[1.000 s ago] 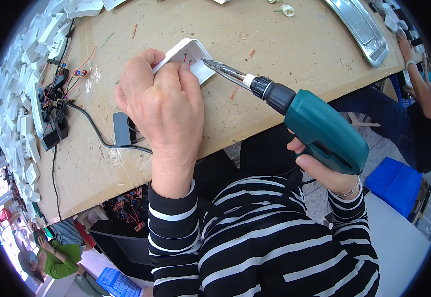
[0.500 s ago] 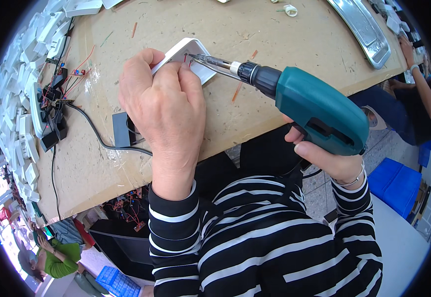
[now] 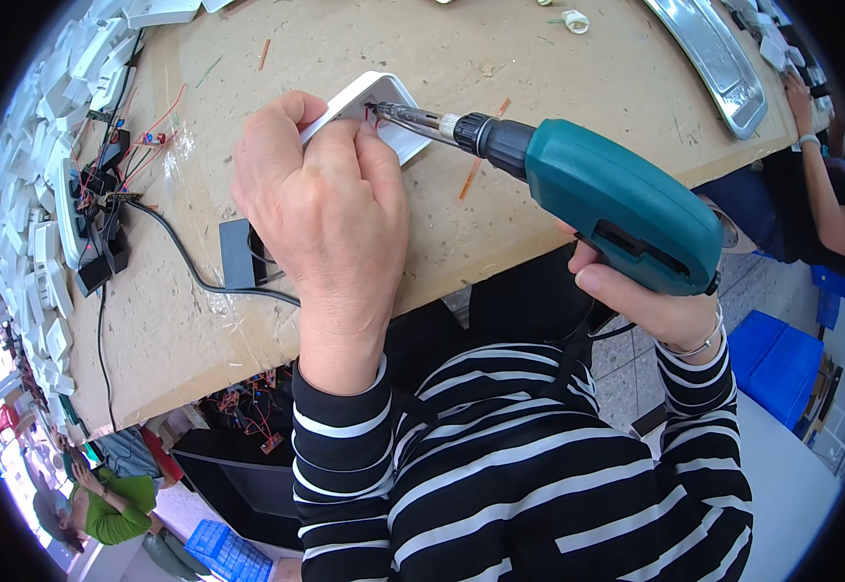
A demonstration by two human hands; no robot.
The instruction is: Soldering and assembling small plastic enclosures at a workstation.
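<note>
My left hand (image 3: 325, 194) is closed around a white plastic housing (image 3: 405, 145), tilted up off the table, its hollow side toward the right. Thin red wires (image 3: 368, 116) show inside it, close to my fingertips. In my right hand (image 3: 636, 291) is a green pistol-shaped soldering gun (image 3: 626, 199) with a black collar, gripped by its handle. Its slim metal tip (image 3: 393, 112) reaches into the housing near the wires; whether it touches them I cannot make out. My left fingers hide part of the housing.
White housings (image 3: 30, 223) are heaped along the left edge. Beside them lie small wired circuit parts (image 3: 112, 184) and a black cable (image 3: 185, 257). A black flat piece (image 3: 238, 254) rests near my left wrist. A metal tray (image 3: 718, 68) stands at the far right, near another person's arm (image 3: 825, 184).
The soldering gun has shifted slightly left and up, its tip deeper into the housing. The housing has moved only a little to the right.
</note>
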